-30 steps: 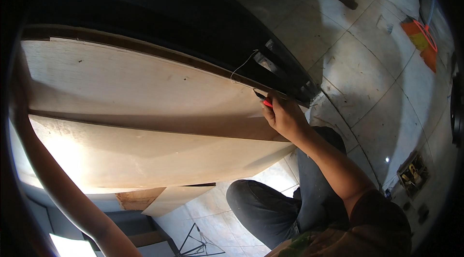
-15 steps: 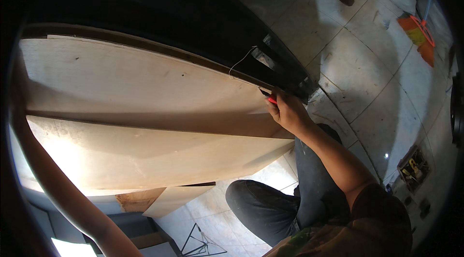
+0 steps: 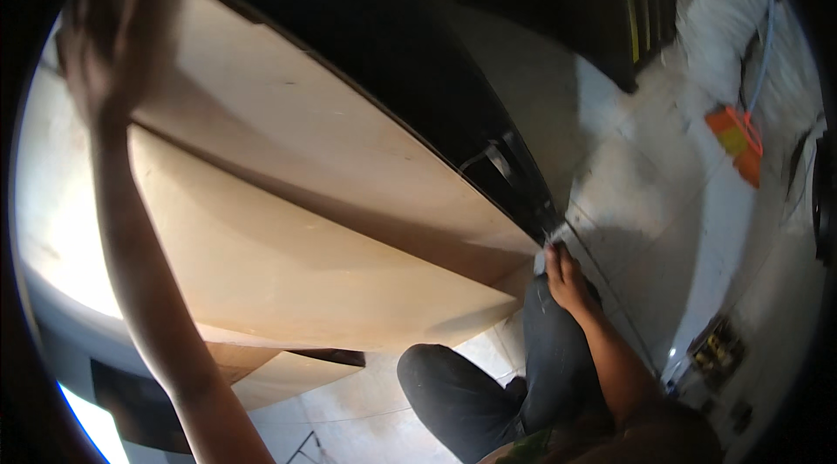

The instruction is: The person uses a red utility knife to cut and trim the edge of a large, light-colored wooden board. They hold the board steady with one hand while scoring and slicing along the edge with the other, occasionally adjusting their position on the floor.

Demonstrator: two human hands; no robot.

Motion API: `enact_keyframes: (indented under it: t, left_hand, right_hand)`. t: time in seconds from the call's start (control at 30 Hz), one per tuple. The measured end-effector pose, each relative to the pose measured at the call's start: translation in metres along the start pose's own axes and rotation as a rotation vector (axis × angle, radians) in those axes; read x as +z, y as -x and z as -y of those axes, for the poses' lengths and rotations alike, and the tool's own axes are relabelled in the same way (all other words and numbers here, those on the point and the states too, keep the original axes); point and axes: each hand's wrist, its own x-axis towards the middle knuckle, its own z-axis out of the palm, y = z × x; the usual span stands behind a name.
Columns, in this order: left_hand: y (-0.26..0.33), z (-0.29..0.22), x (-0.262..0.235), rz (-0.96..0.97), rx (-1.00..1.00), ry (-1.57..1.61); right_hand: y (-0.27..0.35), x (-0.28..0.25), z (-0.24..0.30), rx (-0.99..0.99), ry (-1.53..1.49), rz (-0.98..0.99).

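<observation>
My left arm reaches up the left side, and my left hand [image 3: 105, 63] is at the far left end of a pale wooden panel [image 3: 314, 128]. That hand is smeared by motion, but its fingers look spread. My right hand [image 3: 567, 281] is at the panel's near right corner, beside the end of a long black piece [image 3: 418, 89]. Its fingers are bent close together; what they hold, if anything, is hidden. A second pale sheet [image 3: 314, 246] lies nearer to me, overlapping along a dark shadow line.
My bent legs [image 3: 462, 394] are below the sheets. An orange and yellow item [image 3: 737, 146] lies on the tiled floor [image 3: 645, 228] at the right, near pale plastic-like wrapping [image 3: 719, 19]. A box of small items [image 3: 717, 349] sits lower right. A dark piece of furniture [image 3: 567, 2] stands at the top.
The view has turned, so the panels now slant down to the right. My right hand has moved nearer to me along the edge to the corner; its red and black tool no longer shows.
</observation>
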Motion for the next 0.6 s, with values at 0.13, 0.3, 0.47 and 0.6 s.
enact_keyframes:
  t: [0.13, 0.3, 0.47, 0.6]
  left_hand:
    - [-0.031, -0.032, -0.039, 0.151, -0.150, -0.041]
    - [-0.033, -0.058, -0.060, 0.271, -0.327, -0.120]
    - [-0.038, -0.056, -0.055, 0.253, -0.299, -0.139]
    - [-0.036, -0.056, -0.062, 0.226, -0.316, -0.089]
  right_hand:
    - [0.041, -0.057, -0.065, 0.086, 0.452, 0.042]
    - [0.045, -0.105, -0.101, 0.199, 0.139, 0.094]
    - [-0.060, -0.045, 0.174, 0.158, -0.370, 0.283]
    - [-0.143, -0.012, 0.349, -0.785, -0.990, 0.094]
